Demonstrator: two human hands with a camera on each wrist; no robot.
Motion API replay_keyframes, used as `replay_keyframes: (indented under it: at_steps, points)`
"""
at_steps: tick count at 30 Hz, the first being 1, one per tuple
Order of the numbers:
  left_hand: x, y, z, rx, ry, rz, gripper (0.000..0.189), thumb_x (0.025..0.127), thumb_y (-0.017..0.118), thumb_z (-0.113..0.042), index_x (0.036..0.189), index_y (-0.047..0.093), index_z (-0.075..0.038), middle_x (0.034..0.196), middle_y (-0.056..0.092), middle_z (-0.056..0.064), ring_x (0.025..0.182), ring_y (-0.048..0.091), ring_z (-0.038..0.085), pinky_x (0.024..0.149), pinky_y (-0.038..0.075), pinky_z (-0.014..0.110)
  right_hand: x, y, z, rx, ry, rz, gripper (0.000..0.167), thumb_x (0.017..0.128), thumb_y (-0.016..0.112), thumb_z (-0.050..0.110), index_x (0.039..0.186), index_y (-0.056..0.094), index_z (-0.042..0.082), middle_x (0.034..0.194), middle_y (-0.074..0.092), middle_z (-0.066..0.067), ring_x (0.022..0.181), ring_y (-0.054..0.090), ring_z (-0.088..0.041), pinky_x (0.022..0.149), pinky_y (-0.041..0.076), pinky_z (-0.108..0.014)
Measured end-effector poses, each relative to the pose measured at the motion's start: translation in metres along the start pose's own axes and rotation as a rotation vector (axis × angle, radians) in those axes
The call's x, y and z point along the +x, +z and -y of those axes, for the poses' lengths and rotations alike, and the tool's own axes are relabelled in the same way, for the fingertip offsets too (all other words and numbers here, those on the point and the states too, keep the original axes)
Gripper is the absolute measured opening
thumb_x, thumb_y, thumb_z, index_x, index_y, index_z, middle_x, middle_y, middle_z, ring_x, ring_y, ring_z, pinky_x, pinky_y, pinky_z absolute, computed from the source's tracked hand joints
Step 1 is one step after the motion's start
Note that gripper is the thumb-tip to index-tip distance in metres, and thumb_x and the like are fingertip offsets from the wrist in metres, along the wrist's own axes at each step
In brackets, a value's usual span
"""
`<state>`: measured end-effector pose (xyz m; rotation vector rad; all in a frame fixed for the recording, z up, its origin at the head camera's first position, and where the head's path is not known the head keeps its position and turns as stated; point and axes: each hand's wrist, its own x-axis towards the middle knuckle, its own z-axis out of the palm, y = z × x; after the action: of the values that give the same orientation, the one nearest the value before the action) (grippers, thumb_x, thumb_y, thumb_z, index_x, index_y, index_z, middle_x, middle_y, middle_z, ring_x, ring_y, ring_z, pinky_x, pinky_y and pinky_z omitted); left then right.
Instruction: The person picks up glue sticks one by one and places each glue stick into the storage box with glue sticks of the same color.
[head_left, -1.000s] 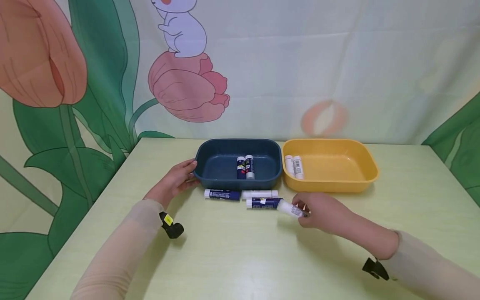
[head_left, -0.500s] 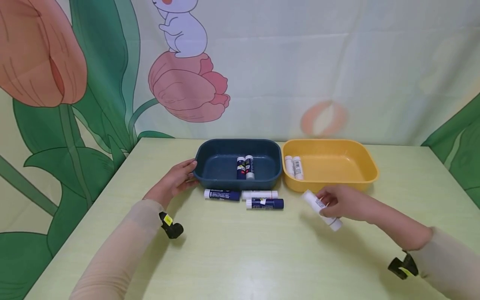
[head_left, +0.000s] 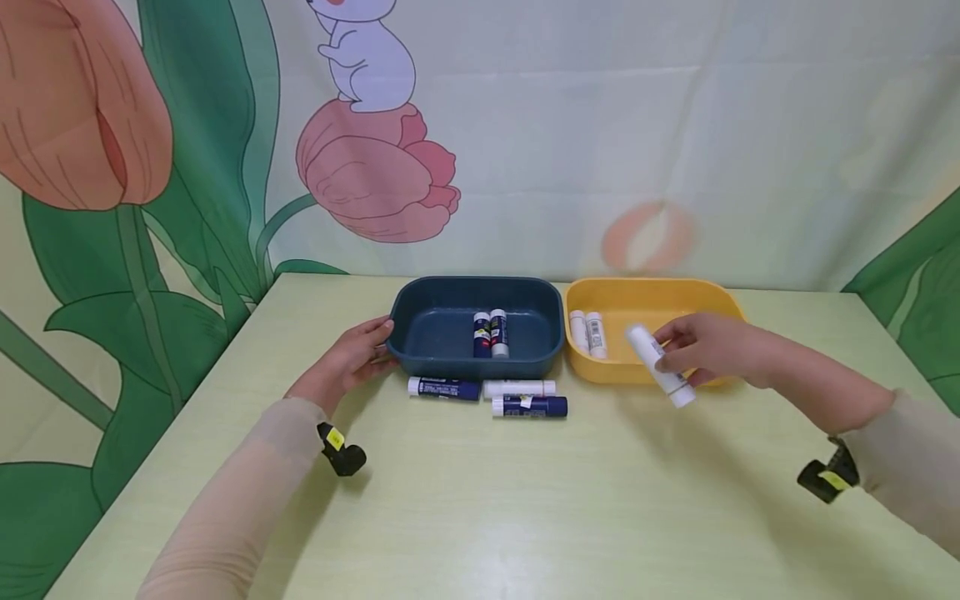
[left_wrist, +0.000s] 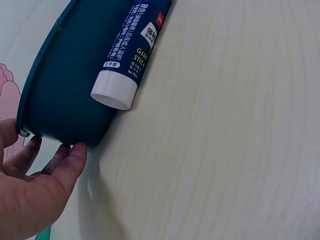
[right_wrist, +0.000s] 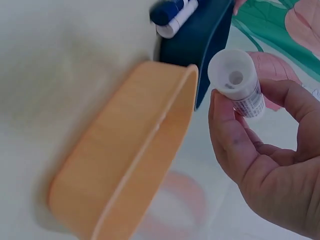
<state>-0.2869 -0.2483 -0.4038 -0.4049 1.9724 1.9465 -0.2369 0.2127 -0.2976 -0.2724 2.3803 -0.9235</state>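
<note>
Two trays stood side by side at the back of the tabletop [head_left: 480,500], the left tray [head_left: 420,329] touching the right tray [head_left: 720,300]; two glue sticks [head_left: 491,334] lay in the left one and two other sticks [head_left: 587,333] in the right one. Three more sticks [head_left: 487,396] lay just in front of the left tray. The left hand [head_left: 348,362] rested against the left tray's left end, and the right hand [head_left: 705,346] held one stick [head_left: 660,367] above the right tray's front edge.

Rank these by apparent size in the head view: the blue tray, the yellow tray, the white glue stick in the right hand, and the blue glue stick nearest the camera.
1. yellow tray and blue tray: look alike, no ranking.
2. white glue stick and blue glue stick: similar length; the held one is raised and tilted, so unsure.
</note>
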Motion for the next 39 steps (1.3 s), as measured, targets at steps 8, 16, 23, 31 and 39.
replay_keyframes:
  at_steps: [8,16,23,31,39]
  points:
    - [0.001,0.000,0.001,0.001,-0.001,-0.001,0.056,0.113,0.034,-0.029,0.165,0.020,-0.015,0.168,0.029,0.017,0.149,0.037,0.030,0.126,0.033,0.045,0.007,-0.035,0.019,-0.030,-0.007,-0.029,0.058,0.101,0.059,0.020,0.146,0.041,-0.013,0.135,0.055,-0.025,0.104,0.064,-0.020,0.092,0.063,-0.038]
    - [0.000,-0.001,0.000,0.010,0.006,0.002,0.057,0.112,0.035,-0.030,0.165,0.020,-0.014,0.169,0.028,0.018,0.148,0.039,0.029,0.126,0.034,0.045,0.019,-0.064,0.033,-0.017,0.000,-0.060,0.052,0.101,0.060,0.021,0.140,0.046,-0.010,0.117,0.062,-0.013,0.095,0.064,-0.016,0.086,0.064,-0.032]
    - [0.000,-0.001,0.001,0.012,0.013,0.008,0.057,0.113,0.035,-0.028,0.165,0.018,-0.014,0.168,0.028,0.018,0.151,0.036,0.031,0.126,0.033,0.045,0.031,-0.077,0.041,0.019,0.034,-0.044,0.050,0.103,0.059,0.019,0.141,0.043,-0.010,0.109,0.062,-0.007,0.094,0.062,-0.018,0.084,0.064,-0.030]
    - [-0.001,-0.001,0.000,0.002,0.018,0.022,0.058,0.113,0.034,-0.027,0.166,0.015,-0.013,0.170,0.024,0.019,0.155,0.030,0.032,0.127,0.031,0.046,0.049,-0.084,0.043,0.011,0.086,-0.007,0.052,0.103,0.062,0.021,0.140,0.042,-0.009,0.105,0.063,-0.005,0.089,0.063,-0.017,0.083,0.064,-0.029]
    - [0.000,-0.001,0.000,0.009,0.019,0.026,0.058,0.113,0.033,-0.026,0.165,0.015,-0.012,0.170,0.024,0.020,0.156,0.030,0.033,0.127,0.030,0.047,0.071,-0.080,0.039,-0.001,0.115,0.007,0.052,0.102,0.063,0.021,0.139,0.044,-0.010,0.100,0.065,-0.004,0.081,0.066,-0.012,0.081,0.064,-0.028]
